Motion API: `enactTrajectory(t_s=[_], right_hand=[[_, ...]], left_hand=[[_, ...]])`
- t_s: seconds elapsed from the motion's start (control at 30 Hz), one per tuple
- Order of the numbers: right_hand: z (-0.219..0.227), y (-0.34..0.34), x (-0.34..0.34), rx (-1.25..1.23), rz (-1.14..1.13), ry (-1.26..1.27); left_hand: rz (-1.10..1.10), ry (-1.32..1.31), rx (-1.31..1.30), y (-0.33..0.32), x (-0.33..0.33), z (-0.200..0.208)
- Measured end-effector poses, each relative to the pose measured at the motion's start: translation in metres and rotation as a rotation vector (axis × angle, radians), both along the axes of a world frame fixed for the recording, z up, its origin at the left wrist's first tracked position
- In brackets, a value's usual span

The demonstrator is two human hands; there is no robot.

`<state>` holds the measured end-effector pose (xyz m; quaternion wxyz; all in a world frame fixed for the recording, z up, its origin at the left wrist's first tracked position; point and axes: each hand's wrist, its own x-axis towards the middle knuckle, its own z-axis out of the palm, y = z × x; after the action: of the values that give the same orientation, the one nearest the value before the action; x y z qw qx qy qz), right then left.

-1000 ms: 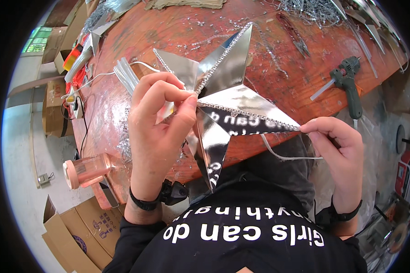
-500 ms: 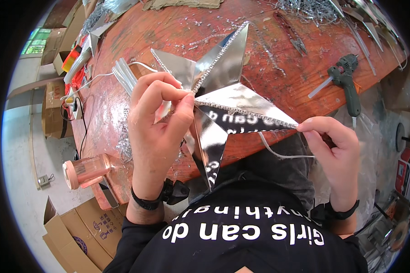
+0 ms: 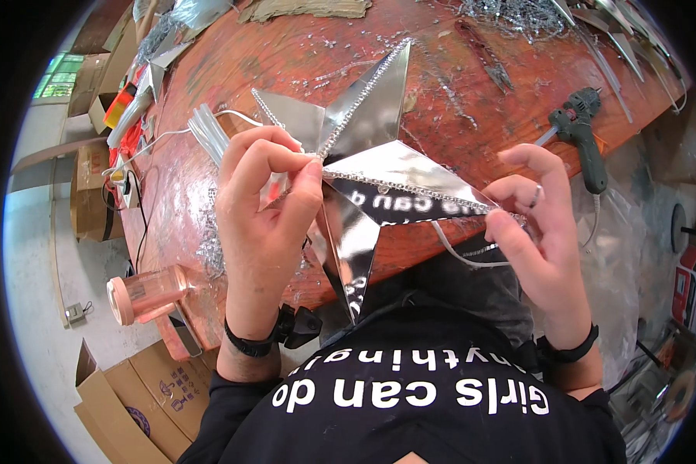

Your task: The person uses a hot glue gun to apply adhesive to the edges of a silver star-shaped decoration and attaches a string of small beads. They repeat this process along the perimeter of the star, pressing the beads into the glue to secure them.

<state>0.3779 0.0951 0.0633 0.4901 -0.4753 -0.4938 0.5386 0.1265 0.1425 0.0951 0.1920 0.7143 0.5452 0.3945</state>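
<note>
A shiny silver five-pointed star (image 3: 406, 166), mirror-like, is held up at the table's near edge. Silver bead trim (image 3: 410, 185) runs along ridges of the star from its centre out to the points. My left hand (image 3: 267, 182) is closed, thumb and fingertips pinching the trim at the centre. At the right point, my right hand (image 3: 537, 232) has thumb and a finger closed around the trim's end, a short tail of it showing past them. Another finger of this hand is lifted away. The star's left side is partly hidden behind my left hand.
A green hot glue gun (image 3: 584, 135) lies at the table's right edge. Clear glue sticks (image 3: 207, 131) and a pink-lidded bottle (image 3: 151, 292) are at left. Pliers (image 3: 491, 62) and a tangle of silver trim (image 3: 518, 17) lie farther back. An open cardboard box (image 3: 147, 394) stands below left.
My right hand has shifted slightly left and spread its upper fingers, and the trim's tail now shows past the thumb. The star has moved slightly left; my left hand keeps its pinch.
</note>
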Motion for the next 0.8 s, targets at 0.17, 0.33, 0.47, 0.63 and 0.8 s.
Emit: enactTrajectory(t_s=[0.17,0.33,0.47,0.63,0.8], right_hand=[[-0.003,0.005,-0.007,0.031,0.014,-0.058],[-0.007,0.008,-0.004,0.029,0.084,-0.095],[-0.007,0.007,-0.006,0.065,0.073,-0.158],[-0.011,0.007,-0.007,0.108,0.043,-0.204],[-0.015,0.008,-0.008,0.059,0.006,-0.054]], left_hand=[[-0.023,0.010,0.049,0.001,0.000,-0.001],[-0.018,0.015,0.056,0.001,0.000,-0.002],[-0.013,0.013,0.050,0.001,0.000,-0.002],[-0.001,0.003,0.027,0.000,0.000,-0.002],[-0.002,-0.027,0.016,-0.001,0.002,-0.002]])
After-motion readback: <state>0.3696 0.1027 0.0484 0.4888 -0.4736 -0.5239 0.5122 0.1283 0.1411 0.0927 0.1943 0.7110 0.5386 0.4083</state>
